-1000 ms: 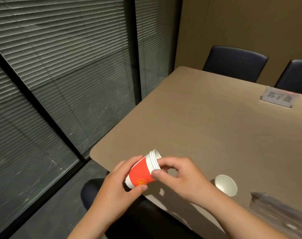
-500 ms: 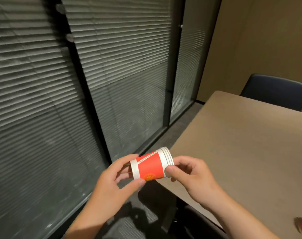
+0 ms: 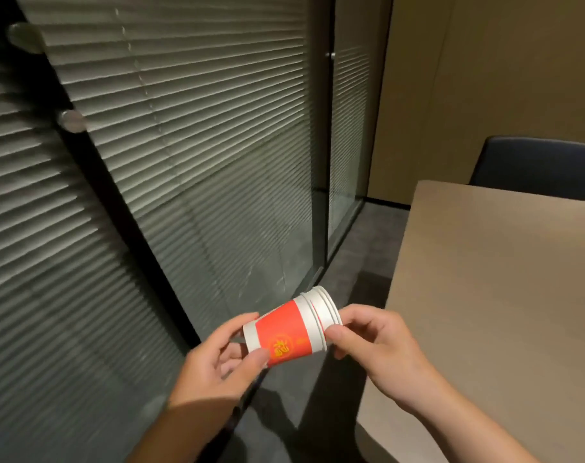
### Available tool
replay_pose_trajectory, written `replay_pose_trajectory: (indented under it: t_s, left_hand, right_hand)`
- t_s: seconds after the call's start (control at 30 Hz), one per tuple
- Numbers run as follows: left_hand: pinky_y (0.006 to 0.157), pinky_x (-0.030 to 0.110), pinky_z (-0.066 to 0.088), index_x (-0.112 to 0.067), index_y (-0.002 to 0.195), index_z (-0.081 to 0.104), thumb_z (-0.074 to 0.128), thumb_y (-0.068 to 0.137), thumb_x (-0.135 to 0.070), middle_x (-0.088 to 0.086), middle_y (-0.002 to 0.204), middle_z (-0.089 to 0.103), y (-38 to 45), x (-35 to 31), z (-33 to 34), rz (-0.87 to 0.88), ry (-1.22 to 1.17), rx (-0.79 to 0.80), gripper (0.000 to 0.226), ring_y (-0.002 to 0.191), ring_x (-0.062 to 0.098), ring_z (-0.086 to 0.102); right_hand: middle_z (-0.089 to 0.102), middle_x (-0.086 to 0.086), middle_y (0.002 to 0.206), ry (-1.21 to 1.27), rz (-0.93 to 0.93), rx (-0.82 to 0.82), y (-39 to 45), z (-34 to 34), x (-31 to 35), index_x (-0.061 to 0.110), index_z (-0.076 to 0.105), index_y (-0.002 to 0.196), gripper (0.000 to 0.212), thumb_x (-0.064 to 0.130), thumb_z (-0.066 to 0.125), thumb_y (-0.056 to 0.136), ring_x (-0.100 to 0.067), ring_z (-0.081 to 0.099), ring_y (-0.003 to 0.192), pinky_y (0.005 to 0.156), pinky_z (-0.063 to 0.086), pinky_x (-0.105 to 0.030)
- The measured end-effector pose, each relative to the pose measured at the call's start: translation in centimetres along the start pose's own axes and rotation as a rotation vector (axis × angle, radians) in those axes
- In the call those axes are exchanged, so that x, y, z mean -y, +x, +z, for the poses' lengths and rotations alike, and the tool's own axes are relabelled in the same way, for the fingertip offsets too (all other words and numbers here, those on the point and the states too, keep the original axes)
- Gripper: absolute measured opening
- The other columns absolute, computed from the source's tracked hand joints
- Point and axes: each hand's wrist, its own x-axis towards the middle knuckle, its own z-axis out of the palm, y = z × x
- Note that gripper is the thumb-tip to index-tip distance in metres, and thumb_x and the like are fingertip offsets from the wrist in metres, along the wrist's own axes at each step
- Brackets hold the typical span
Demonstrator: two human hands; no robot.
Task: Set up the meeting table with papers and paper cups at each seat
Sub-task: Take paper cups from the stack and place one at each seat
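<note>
Head view: nested paper cups (image 3: 289, 329) sideways between hands; left hand (image 3: 214, 369) pinches base, right hand (image 3: 374, 345) pinches rims, left of table (image 3: 485, 279).

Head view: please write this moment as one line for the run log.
left hand holds cup stack base | right hand fingers at rims | stack sideways, beside table | no cup separated yet

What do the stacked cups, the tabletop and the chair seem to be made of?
Stacked cups: paper, with matte white rolled rims nested closely and a printed red band; held by the left hand and right hand.
Tabletop: smooth matte beige surface with no visible grain, probably laminate.
Chair: dark blue backrest, seemingly upholstered; whether fabric or leatherette is unclear.
</note>
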Motion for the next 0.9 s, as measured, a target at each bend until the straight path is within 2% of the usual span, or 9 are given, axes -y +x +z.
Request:
replay_pose_trajectory:
  t_s: [0.07,0.13,0.2,0.27,0.37,0.5,0.63,0.8,0.9]
  left_hand:
    - [0.063,0.021,0.057,-0.036,0.1,0.073,0.076,0.052,-0.037,0.006,0.086,0.076,5.6,0.2,-1.3,-0.004,-0.006,-0.018,0.047,0.068,0.01,0.07]
    - [0.056,0.023,0.056,-0.033,0.102,0.071,0.075,0.052,-0.038,0.011,0.097,0.071,10.1,-0.7,-1.9,0.003,-0.009,-0.002,0.051,0.062,0.014,0.069]
    - [0.054,0.023,0.054,-0.031,0.105,0.071,0.077,0.057,-0.034,0.015,0.102,0.068,15.7,-1.8,-2.1,0.012,0.0,0.053,0.049,0.061,0.017,0.069]
    - [0.055,0.026,0.052,-0.035,0.103,0.073,0.077,0.059,-0.033,0.013,0.098,0.07,20.2,-2.9,-1.2,0.024,-0.005,0.14,0.045,0.062,0.019,0.066]
    - [0.066,0.039,0.047,-0.041,0.107,0.069,0.08,0.056,-0.034,0.006,0.089,0.073,27.1,-3.2,1.6,0.036,-0.012,0.308,0.053,0.072,0.024,0.06]
    - [0.074,0.027,0.056,-0.034,0.117,0.065,0.084,0.056,-0.027,0.005,0.106,0.075,35.2,-2.9,6.8,0.073,0.0,0.534,0.065,0.09,0.022,0.071]
    - [0.078,0.022,0.057,-0.021,0.12,0.061,0.083,0.06,-0.015,-0.001,0.109,0.075,43.2,-3.0,12.3,0.125,-0.046,0.648,0.064,0.097,0.017,0.072]
    - [0.083,0.033,0.059,-0.044,0.115,0.063,0.083,0.071,-0.026,-0.015,0.114,0.067,54.4,-4.1,18.1,0.2,-0.064,0.788,0.052,0.109,0.014,0.066]
    - [0.085,0.041,0.059,-0.047,0.116,0.061,0.085,0.058,-0.054,-0.016,0.114,0.064,61.6,-5.5,21.4,0.222,-0.046,0.856,0.063,0.113,0.017,0.064]
  right_hand:
    - [0.07,-0.01,0.075,0.002,-0.014,-0.011,5.1,0.3,-1.0,0.018,0.075,0.082,0.005,0.017,0.069,0.084,-0.013,0.062,0.066,0.064,0.051,-0.031]
    - [0.07,-0.01,0.077,-0.02,-0.025,-0.006,9.1,0.4,-1.1,0.022,0.074,0.082,0.005,0.02,0.07,0.084,-0.013,0.062,0.068,0.067,0.05,-0.035]
    - [0.07,-0.006,0.075,0.009,-0.041,-0.075,13.6,-0.4,-1.3,0.024,0.074,0.08,0.004,0.024,0.07,0.082,-0.011,0.062,0.068,0.067,0.05,-0.036]
    - [0.07,0.002,0.071,0.022,-0.039,-0.157,16.6,-1.7,-1.2,0.027,0.074,0.077,0.004,0.026,0.07,0.079,-0.007,0.061,0.067,0.066,0.048,-0.03]
    - [0.067,0.006,0.065,0.034,-0.026,-0.306,19.9,-4.7,-1.8,0.021,0.073,0.074,0.004,0.023,0.071,0.076,-0.006,0.058,0.063,0.063,0.044,-0.025]
    - [0.066,0.006,0.06,0.035,0.013,-0.515,23.1,-9.3,-3.1,0.013,0.071,0.071,0.012,0.006,0.074,0.08,-0.004,0.056,0.059,0.058,0.043,-0.018]
    - [0.062,0.003,0.057,0.073,0.024,-0.681,27.7,-13.9,-3.7,0.009,0.063,0.065,0.018,0.003,0.075,0.077,-0.007,0.054,0.057,0.055,0.042,-0.019]
    - [0.064,0.005,0.058,0.026,0.017,-0.77,35.6,-20.3,-3.6,0.015,0.066,0.065,0.015,0.014,0.078,0.074,-0.004,0.055,0.057,0.055,0.044,-0.018]
    - [0.065,0.003,0.062,0.02,0.032,-0.833,40.7,-24.2,-3.8,0.016,0.066,0.067,0.018,0.026,0.081,0.07,-0.007,0.057,0.06,0.056,0.046,-0.021]
